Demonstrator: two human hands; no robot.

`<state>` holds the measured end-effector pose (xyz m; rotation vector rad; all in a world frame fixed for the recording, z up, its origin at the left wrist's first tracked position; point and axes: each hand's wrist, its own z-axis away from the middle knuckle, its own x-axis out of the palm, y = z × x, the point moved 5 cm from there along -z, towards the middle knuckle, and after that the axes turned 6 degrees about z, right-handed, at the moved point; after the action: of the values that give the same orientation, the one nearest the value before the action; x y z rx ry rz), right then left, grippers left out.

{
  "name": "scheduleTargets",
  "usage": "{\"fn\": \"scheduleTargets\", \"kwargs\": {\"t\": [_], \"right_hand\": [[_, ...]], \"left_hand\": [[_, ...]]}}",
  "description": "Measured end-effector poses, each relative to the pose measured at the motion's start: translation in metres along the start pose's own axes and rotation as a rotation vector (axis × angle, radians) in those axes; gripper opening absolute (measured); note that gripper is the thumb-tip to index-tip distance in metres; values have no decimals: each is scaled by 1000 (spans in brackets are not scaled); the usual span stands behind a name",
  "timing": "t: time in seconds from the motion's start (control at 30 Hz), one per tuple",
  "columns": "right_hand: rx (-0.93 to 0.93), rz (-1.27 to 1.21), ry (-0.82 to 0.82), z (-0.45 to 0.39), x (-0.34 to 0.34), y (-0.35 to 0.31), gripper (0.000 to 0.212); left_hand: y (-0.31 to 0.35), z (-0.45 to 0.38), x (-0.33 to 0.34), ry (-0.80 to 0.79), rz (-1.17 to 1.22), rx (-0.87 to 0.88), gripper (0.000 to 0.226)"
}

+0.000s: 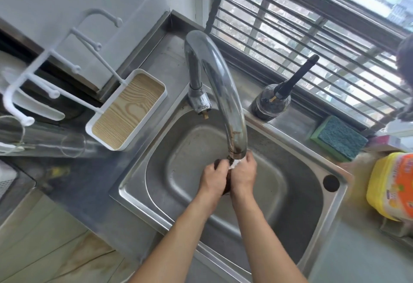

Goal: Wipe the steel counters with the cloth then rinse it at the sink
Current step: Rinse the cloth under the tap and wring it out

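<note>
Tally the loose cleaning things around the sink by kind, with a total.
Cloth: 1, the cloth in both hands under the faucet
Sponge: 1, green sponge
Dark bottle: 1, dark bottle
Yellow container: 1, yellow container
Total: 4

I see my two hands crowded under the tap spout (225, 95), which arches low over the sink (297, 206). The basin left and right of them lies open. A dark bottle (271, 102), sponge (339, 139) and yellow tub (391, 184) line the far and right rim.
</note>
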<state>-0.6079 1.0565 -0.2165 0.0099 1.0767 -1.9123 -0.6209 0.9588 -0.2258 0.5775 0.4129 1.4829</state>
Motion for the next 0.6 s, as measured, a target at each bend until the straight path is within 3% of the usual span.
{"fn": "scheduleTargets", "kwargs": {"t": [0.2, 0.37, 0.43, 0.6], "right_hand": [[-427, 156, -155, 62, 9, -16, 23], [-13, 140, -73, -15, 12, 8, 44], [-44, 172, -61, -4, 9, 6, 44], [-388, 243, -92, 54, 6, -12, 32]], "left_hand": [[14, -24, -32, 196, 49, -74, 31], [16, 9, -8, 24, -65, 67, 37], [21, -4, -13, 32, -181, 106, 40], [15, -46, -36, 151, -269, 59, 23]]}}
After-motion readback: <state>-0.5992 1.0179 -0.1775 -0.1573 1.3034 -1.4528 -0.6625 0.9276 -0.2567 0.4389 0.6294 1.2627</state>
